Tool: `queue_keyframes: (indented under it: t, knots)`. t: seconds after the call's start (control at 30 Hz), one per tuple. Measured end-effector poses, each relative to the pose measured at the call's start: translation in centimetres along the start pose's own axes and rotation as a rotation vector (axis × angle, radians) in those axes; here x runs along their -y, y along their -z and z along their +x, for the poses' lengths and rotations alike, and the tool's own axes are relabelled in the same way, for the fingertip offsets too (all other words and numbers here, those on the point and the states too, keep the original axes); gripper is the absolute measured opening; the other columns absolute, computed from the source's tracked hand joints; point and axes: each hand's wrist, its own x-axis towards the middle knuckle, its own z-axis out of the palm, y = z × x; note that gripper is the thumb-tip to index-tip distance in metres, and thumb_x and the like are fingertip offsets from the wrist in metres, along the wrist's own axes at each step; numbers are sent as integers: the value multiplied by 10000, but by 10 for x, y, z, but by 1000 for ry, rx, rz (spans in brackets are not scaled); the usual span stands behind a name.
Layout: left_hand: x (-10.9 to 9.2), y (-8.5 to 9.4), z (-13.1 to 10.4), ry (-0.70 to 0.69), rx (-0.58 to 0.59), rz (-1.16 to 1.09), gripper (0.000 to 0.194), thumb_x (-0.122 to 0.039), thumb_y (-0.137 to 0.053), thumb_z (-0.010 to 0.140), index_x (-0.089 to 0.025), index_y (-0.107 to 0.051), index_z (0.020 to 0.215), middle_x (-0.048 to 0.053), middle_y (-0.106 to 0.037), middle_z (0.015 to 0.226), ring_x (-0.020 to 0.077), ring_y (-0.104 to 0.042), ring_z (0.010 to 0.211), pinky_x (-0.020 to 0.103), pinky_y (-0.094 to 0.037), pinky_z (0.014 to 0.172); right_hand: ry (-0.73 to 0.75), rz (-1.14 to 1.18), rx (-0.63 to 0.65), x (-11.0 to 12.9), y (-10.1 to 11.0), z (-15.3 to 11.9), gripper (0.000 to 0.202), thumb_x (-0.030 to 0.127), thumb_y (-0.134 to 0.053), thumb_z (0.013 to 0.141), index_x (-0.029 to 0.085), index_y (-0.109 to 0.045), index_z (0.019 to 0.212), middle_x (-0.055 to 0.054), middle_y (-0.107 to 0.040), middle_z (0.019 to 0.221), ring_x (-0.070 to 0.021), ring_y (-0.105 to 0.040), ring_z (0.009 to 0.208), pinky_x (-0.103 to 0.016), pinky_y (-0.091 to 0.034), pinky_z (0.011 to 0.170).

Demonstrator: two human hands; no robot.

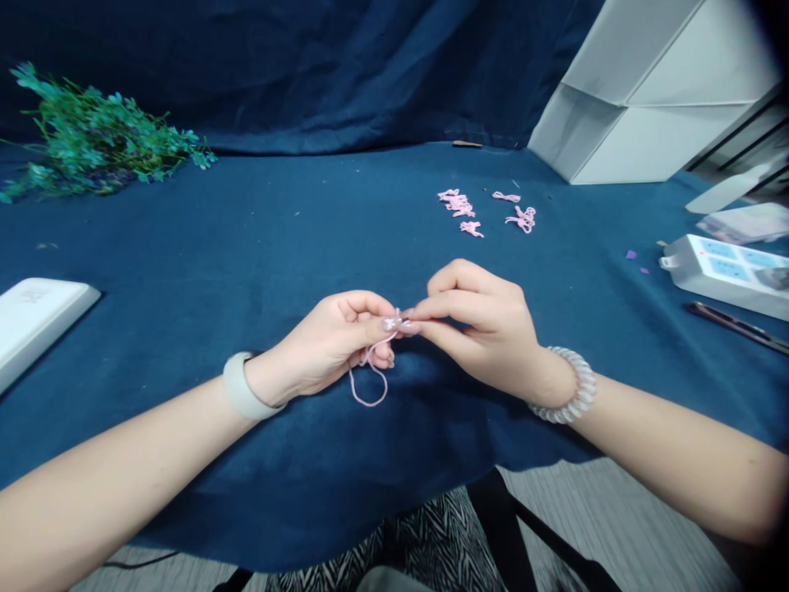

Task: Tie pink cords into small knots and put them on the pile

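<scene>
A thin pink cord (370,402) hangs in a loop below my left hand (345,335), whose thumb and fingers pinch it. My right hand (477,316) meets the left one at the fingertips and is closed on the upper part of the same cord. The section between the fingertips is mostly covered, so its shape cannot be made out. Beyond the right hand, several small pink cord pieces lie on the blue cloth: a cluster (456,202), a short knotted piece (472,228), a thin one (506,197) and a looped one (524,219).
Green artificial foliage (117,140) lies at the back left, and a white device (40,316) at the left edge. White boxes (641,140) stand at the back right. A white power strip (727,271) and a dark pen (736,325) lie on the right.
</scene>
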Motion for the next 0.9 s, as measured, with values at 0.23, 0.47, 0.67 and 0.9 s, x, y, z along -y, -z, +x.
queue_keyframes:
  t: [0.23, 0.47, 0.67, 0.9]
  knots:
    - [-5, -4, -2, 44, 18, 62, 280, -337, -814, 666, -115, -650, 711, -23, -605, 491, 43, -543, 419, 117, -494, 446, 56, -63, 7, 0, 0, 1, 95, 204, -652, 842, 171, -695, 763, -23, -575, 678, -117, -545, 642, -262, -471, 583]
    - [-6, -6, -3, 17, -43, 172, 289, -346, -806, 671, -110, -640, 694, -16, -660, 597, 21, -506, 376, 106, -426, 369, 24, -27, 26, -1, -2, -1, 45, 189, -670, 825, 153, -677, 799, -29, -612, 712, -131, -575, 691, -282, -489, 644]
    - [-5, -4, -1, 34, -43, 195, 267, -332, -784, 701, -112, -636, 683, -16, -652, 581, 16, -484, 357, 98, -374, 334, -34, 9, 82, -3, -3, -4, 123, 232, -674, 826, 134, -680, 901, -53, -651, 790, -151, -595, 754, -308, -512, 701]
    - [-4, -4, -1, 59, -43, 187, 288, -334, -803, 672, -110, -629, 627, -24, -604, 496, 17, -451, 333, 101, -350, 324, -12, 52, 144, -3, -4, -4, 199, 240, -652, 848, 108, -705, 988, -53, -617, 776, -139, -572, 729, -302, -505, 696]
